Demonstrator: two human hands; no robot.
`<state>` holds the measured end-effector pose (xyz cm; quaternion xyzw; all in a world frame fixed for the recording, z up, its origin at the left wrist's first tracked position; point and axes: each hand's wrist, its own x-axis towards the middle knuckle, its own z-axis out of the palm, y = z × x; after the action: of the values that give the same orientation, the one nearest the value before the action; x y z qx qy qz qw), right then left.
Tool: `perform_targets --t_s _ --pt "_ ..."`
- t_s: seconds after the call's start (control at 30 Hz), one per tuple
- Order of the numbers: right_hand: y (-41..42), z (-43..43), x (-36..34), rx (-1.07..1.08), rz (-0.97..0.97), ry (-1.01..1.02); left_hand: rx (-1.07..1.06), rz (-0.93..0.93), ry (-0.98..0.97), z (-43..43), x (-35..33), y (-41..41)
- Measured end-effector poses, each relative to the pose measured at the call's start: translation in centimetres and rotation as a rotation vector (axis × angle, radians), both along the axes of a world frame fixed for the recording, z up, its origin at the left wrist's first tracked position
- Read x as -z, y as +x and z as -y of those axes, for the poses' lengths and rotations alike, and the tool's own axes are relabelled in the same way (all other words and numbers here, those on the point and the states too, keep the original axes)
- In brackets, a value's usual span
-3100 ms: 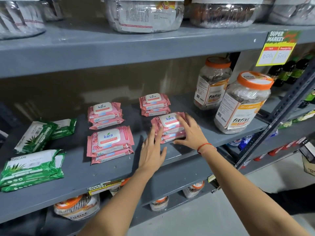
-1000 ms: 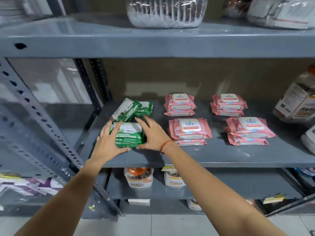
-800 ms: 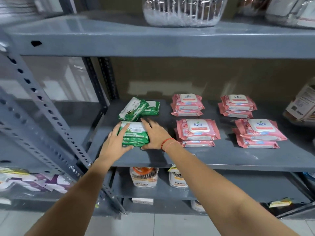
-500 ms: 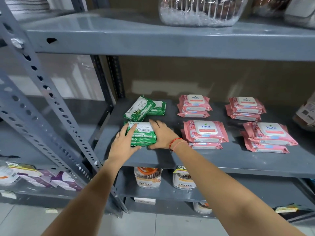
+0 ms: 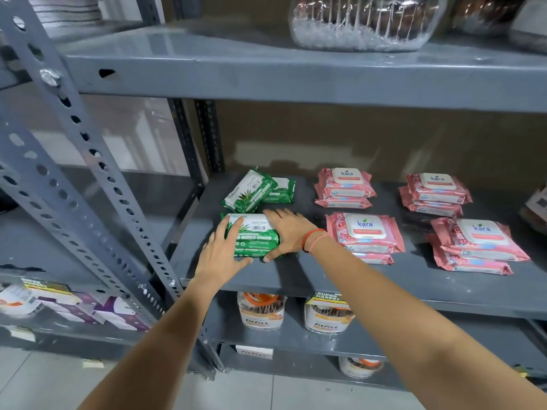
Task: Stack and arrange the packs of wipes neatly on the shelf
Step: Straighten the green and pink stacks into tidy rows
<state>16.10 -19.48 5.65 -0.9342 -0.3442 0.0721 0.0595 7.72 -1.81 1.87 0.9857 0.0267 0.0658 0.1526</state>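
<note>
A stack of green wipe packs (image 5: 254, 236) lies at the front left of the grey shelf (image 5: 325, 279). My left hand (image 5: 220, 253) presses its left side and my right hand (image 5: 288, 233) clasps its right side, thumb under the front edge. Behind it, two more green packs (image 5: 256, 192) lie crooked, one tilted over the other. To the right sit pink wipe packs in neat stacks: back middle (image 5: 344, 186), front middle (image 5: 365, 235), back right (image 5: 436, 193) and front right (image 5: 476, 242).
A perforated grey upright (image 5: 97, 184) slants close on the left. The shelf above (image 5: 296, 66) carries a clear tub (image 5: 364, 22). Jars with orange lids (image 5: 262, 309) stand on the shelf below. A jar's edge (image 5: 537, 205) shows at far right.
Earlier both hands were on a pink stack at the right. They have since moved to the front green stack and squeezed it from both sides; the view has shifted left and closer.
</note>
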Motion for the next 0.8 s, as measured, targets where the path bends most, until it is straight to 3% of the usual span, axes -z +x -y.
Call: perform_targets --t_s 0.23,0.33,0.43,0.63,0.8 --pt "0.2 -0.1 -0.8 0.015 -0.069 -0.039 0.019 0.06 -0.002 0.0 0.4 -0.7" --pt "0.7 0.1 -2.3 0.07 -0.172 0.06 -0.07 0.141 -0.077 -0.3 1.3 -2.0" --pt "2.0 -0.3 -4.2 0.065 -0.091 0.155 -0.152 0.168 -0.174 -0.7 2.3 -3.5" --pt "5.2 -3.1 -4.9 0.034 0.058 0.057 -0.206 0.021 0.068 -1.4 4.7 -5.1" --pt "7.0 -6.0 -4.3 -0.04 0.141 -0.119 -0.215 0.033 0.137 -1.1 5.2 -4.8"
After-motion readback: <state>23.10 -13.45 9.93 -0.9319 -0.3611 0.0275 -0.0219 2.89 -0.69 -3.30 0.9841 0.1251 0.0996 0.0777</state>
